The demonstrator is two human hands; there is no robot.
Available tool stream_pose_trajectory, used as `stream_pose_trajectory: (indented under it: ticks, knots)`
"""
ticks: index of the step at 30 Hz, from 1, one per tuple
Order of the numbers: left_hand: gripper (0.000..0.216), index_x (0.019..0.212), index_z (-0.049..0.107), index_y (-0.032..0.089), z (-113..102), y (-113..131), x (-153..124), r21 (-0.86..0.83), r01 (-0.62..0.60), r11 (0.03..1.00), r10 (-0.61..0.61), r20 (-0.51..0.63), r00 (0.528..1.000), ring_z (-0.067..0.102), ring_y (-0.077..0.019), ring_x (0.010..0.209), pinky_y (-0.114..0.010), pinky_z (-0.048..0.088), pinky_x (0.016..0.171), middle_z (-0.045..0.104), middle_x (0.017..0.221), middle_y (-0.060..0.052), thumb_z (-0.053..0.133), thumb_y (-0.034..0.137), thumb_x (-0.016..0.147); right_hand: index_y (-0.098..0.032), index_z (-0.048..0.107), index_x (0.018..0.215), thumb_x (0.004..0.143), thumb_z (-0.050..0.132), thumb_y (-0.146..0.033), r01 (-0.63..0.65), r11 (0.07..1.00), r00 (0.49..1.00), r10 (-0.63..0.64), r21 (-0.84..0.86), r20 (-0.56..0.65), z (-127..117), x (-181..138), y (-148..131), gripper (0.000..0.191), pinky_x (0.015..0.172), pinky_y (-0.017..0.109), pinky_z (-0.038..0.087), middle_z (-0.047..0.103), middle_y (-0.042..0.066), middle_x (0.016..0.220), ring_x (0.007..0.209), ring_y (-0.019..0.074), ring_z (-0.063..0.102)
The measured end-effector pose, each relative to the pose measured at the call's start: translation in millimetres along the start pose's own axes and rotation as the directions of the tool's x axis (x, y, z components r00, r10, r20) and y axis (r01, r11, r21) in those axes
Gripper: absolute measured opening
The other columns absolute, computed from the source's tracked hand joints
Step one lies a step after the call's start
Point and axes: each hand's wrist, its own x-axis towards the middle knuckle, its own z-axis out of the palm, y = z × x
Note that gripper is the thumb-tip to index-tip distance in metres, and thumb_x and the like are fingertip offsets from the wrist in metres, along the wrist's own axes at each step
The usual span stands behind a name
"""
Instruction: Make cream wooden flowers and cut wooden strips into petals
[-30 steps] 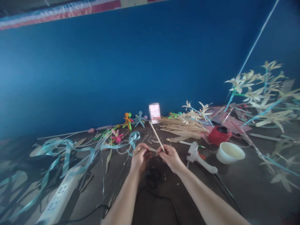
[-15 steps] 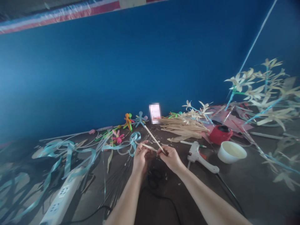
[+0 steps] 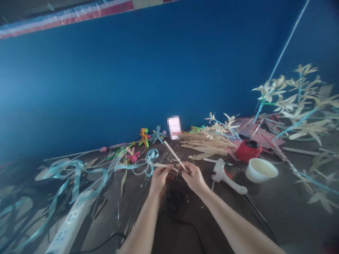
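Note:
My left hand (image 3: 160, 179) and my right hand (image 3: 194, 176) are close together over the dark table, both with fingers pinched. The right hand grips the lower end of a thin pale stick (image 3: 173, 155) that slants up and to the left. A narrow pale leaf strip (image 3: 161, 165) pointing left is pinched in the left hand, and its inner end meets the stick between the two hands. Black scissors (image 3: 173, 198) lie on the table just below my hands.
A white glue gun (image 3: 224, 176), a white bowl (image 3: 261, 170) and a red pot (image 3: 248, 150) lie to the right. Pale leaf strips (image 3: 206, 144) and leaf flowers (image 3: 293, 102) fill the back right. Light blue ribbons (image 3: 79, 171), a white power strip (image 3: 70, 222) and small colourful figures (image 3: 144, 137) sit left.
The stick's far tip has swung leftward and lower. The leaf strip in my left hand now sticks out further to the left. Both hands have stayed in nearly the same place.

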Motion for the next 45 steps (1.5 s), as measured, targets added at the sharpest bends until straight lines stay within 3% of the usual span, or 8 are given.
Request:
stream_pose_trajectory:
  ticks: [5, 13, 25, 30, 34, 40, 43, 45]
  knots:
    - [0.023, 0.079, 0.062, 0.013, -4.1, -0.9, 1.5, 0.067, -0.038, 0.997, 0.040, -0.029, 0.999, 0.054, -0.0118, 0.053, -0.022, 0.044, 0.047, 0.060, 0.062, -0.002, 0.062, 0.031, 0.065, -0.016, 0.053, 0.082, 0.069, 0.048, -0.017, -0.066, 0.989, 0.997, 0.069, 0.129, -0.022, 0.1, 1.7, -0.7, 0.015, 0.046, 0.017, 0.031, 0.051, -0.003, 0.061, 0.050, 0.0071, 0.041]
    - [0.020, 0.077, 0.064, 0.013, 1.9, 2.5, -3.9, 0.136, -0.060, 0.989, 0.058, 0.016, 0.998, 0.055, -0.0129, 0.052, -0.023, 0.046, 0.049, 0.060, 0.057, -0.002, 0.063, 0.028, 0.063, -0.014, 0.052, 0.061, 0.067, 0.052, -0.025, -0.107, 0.991, 0.993, 0.110, -0.077, 0.037, 0.0, 0.3, -3.8, 0.012, 0.042, 0.017, 0.026, 0.039, -0.005, 0.048, 0.045, 0.0063, 0.033]
    - [0.018, 0.071, 0.063, 0.013, 6.2, 4.5, -7.0, 0.078, 0.004, 0.997, -0.005, 0.008, 1.000, 0.052, -0.0096, 0.049, -0.017, 0.039, 0.041, 0.057, 0.055, 0.000, 0.066, 0.028, 0.060, -0.014, 0.051, 0.062, 0.069, 0.055, -0.035, -0.170, 0.982, 0.985, 0.167, 0.078, 0.036, 5.4, -0.3, -1.3, 0.022, 0.041, 0.018, 0.023, 0.036, -0.006, 0.048, 0.044, 0.0060, 0.029]
    - [0.020, 0.070, 0.060, 0.012, -6.9, 14.9, 2.5, -0.085, -0.129, 0.988, 0.108, -0.219, 0.970, 0.052, -0.0056, 0.047, -0.014, 0.037, 0.040, 0.063, 0.066, -0.002, 0.066, 0.029, 0.060, -0.015, 0.051, 0.072, 0.074, 0.048, -0.034, -0.160, 0.985, 0.987, 0.161, 0.069, 0.001, 4.7, -1.3, -0.4, 0.020, 0.041, 0.018, 0.027, 0.041, -0.005, 0.053, 0.045, 0.0071, 0.034]
    - [0.021, 0.072, 0.058, 0.012, -19.4, 26.6, 8.2, -0.134, -0.338, 0.932, 0.267, -0.379, 0.886, 0.050, -0.0041, 0.046, -0.014, 0.037, 0.040, 0.063, 0.073, -0.003, 0.065, 0.028, 0.061, -0.016, 0.047, 0.099, 0.076, 0.041, -0.022, -0.057, 0.991, 0.998, 0.056, -0.121, -0.013, 13.7, -4.6, 1.0, 0.024, 0.057, 0.022, 0.039, 0.053, 0.001, 0.073, 0.062, 0.0125, 0.049]
    - [0.023, 0.077, 0.059, 0.011, -18.9, 29.2, 5.3, -0.171, -0.330, 0.928, 0.278, -0.269, 0.922, 0.047, -0.0037, 0.044, -0.014, 0.035, 0.038, 0.062, 0.071, -0.004, 0.065, 0.027, 0.062, -0.010, 0.036, 0.120, 0.064, 0.038, 0.000, 0.094, 0.827, 0.980, 0.022, -0.554, 0.199, 45.4, 14.1, -7.7, 0.058, 0.079, 0.029, 0.038, 0.050, 0.014, 0.109, 0.096, 0.0200, 0.048]
    - [0.022, 0.077, 0.059, 0.012, -16.8, 28.2, 3.3, -0.168, -0.334, 0.927, 0.290, -0.241, 0.926, 0.047, -0.0039, 0.045, -0.014, 0.034, 0.038, 0.062, 0.071, -0.004, 0.065, 0.028, 0.062, -0.008, 0.040, 0.118, 0.061, 0.047, -0.005, 0.256, 0.707, 0.932, 0.000, -0.659, 0.363, 51.3, 27.9, -23.3, 0.058, 0.085, 0.031, 0.036, 0.046, 0.016, 0.115, 0.102, 0.0238, 0.044]
    - [0.021, 0.076, 0.059, 0.012, -16.3, 28.7, 1.8, -0.155, -0.333, 0.930, 0.294, -0.228, 0.928, 0.047, -0.0044, 0.045, -0.014, 0.034, 0.039, 0.061, 0.069, -0.003, 0.064, 0.028, 0.063, -0.011, 0.047, 0.112, 0.063, 0.052, -0.014, 0.302, 0.634, 0.930, -0.030, -0.712, 0.367, 47.6, 26.6, -34.8, 0.049, 0.085, 0.035, 0.035, 0.046, 0.016, 0.114, 0.103, 0.0272, 0.043]
